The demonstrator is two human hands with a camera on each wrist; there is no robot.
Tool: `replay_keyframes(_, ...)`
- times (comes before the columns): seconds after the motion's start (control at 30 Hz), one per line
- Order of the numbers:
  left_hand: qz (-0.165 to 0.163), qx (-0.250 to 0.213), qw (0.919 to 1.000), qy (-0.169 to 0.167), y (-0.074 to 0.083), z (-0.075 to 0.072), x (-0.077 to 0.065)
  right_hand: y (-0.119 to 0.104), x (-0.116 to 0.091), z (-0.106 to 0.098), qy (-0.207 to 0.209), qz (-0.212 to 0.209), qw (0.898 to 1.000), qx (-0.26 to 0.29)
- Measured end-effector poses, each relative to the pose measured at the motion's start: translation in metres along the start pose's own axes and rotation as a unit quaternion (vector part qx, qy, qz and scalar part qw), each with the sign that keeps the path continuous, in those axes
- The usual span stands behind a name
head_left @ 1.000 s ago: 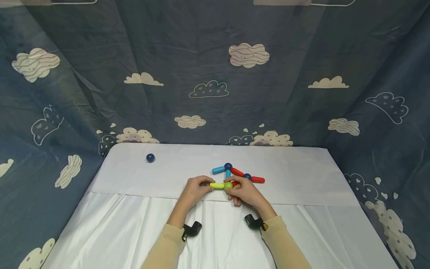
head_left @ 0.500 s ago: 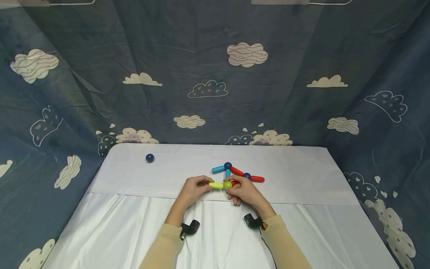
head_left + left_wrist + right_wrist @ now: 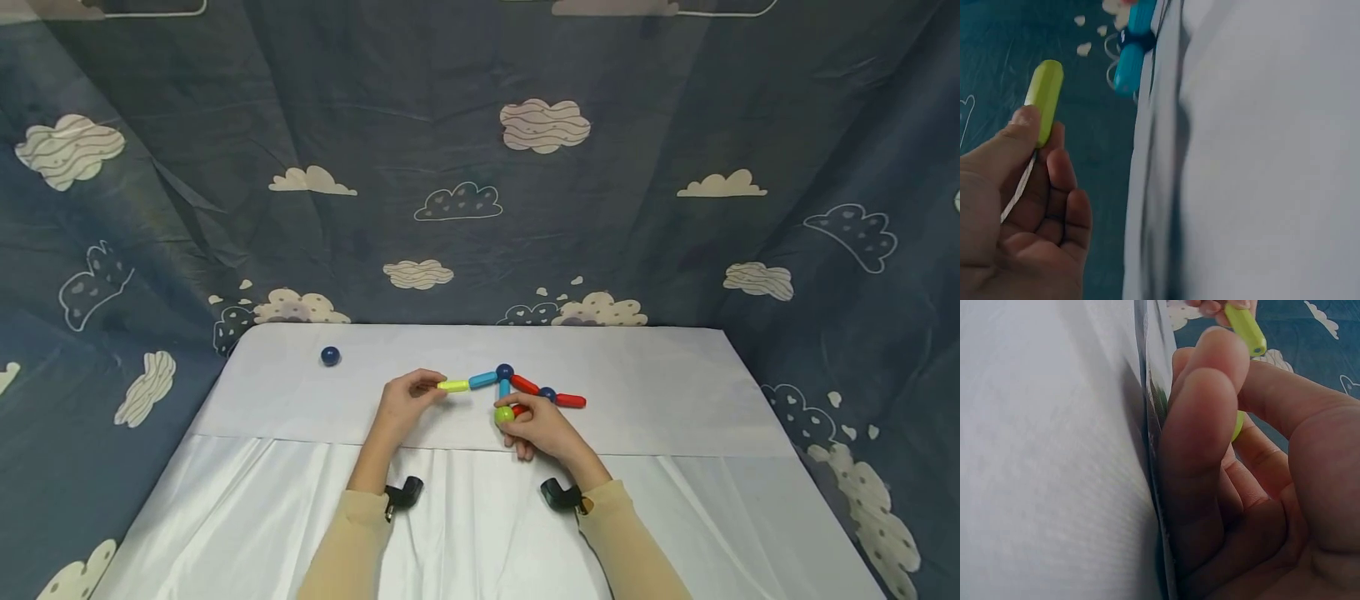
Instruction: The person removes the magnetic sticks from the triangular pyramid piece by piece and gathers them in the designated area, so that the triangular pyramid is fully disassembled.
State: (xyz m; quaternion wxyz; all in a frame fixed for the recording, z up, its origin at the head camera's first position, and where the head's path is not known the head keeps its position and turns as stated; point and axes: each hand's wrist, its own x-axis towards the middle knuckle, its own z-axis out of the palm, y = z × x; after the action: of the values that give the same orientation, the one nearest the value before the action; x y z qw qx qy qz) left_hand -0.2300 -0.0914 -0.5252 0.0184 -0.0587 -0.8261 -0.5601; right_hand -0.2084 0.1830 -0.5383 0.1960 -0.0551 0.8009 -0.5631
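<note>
My left hand point(image 3: 401, 404) pinches a yellow-green magnetic rod point(image 3: 453, 386) between thumb and fingertips, its tip pointing at the free end of a light blue rod point(image 3: 483, 380). In the left wrist view the yellow-green rod point(image 3: 1049, 94) stands apart from that blue rod point(image 3: 1129, 69). The blue rod joins a navy ball point(image 3: 505, 372), from which a second blue rod point(image 3: 504, 388) and a red rod point(image 3: 525, 384) also branch. My right hand point(image 3: 543, 429) grips a lime green ball point(image 3: 503, 415) at the structure's near corner. Fingers partly hide a red rod point(image 3: 519, 410) beside it.
Another navy ball point(image 3: 548, 393) links the red rod to a further red rod point(image 3: 571, 401) on the right. A loose navy ball point(image 3: 330, 356) lies at the back left of the white-covered table point(image 3: 637, 358). A dark cloud-print cloth point(image 3: 450, 233) hangs behind.
My left hand has moved the yellow-green rod away from the lime green ball, up and left to the blue rod's free end. The right hand stays at the green ball.
</note>
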Motion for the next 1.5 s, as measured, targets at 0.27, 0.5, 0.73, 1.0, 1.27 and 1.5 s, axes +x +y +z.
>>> replay_keyframes(0.27, 0.002, 0.02, 0.999, 0.04, 0.011, -0.038, 0.034, 0.001, -0.001, 0.0, -0.001, 0.005, 1.0, 0.002)
replay_keyframes(0.5, -0.026, -0.009, 0.9979, 0.058, -0.001, -0.052, 0.06, 0.001, -0.001, 0.002, -0.008, -0.002, 1.0, 0.007)
replay_keyframes(0.73, -0.068, -0.013, 0.9942, 0.082, -0.03, -0.049, 0.074, 0.001, -0.002, 0.005, -0.009, -0.002, 1.0, 0.009)
replay_keyframes(1.0, -0.075, -0.012, 0.9896, 0.122, -0.047, -0.044, 0.078, 0.0, -0.002, 0.004, -0.007, 0.002, 1.0, 0.005)
replay_keyframes(1.27, -0.051, 0.014, 0.9915, 0.119, -0.049, -0.04, 0.082, 0.0, -0.001, 0.001, -0.004, 0.003, 1.0, 0.002)
replay_keyframes(1.5, -0.057, 0.043, 0.9894, 0.126, -0.047, -0.034, 0.085, 0.0, 0.0, -0.001, -0.001, 0.006, 1.0, 0.001)
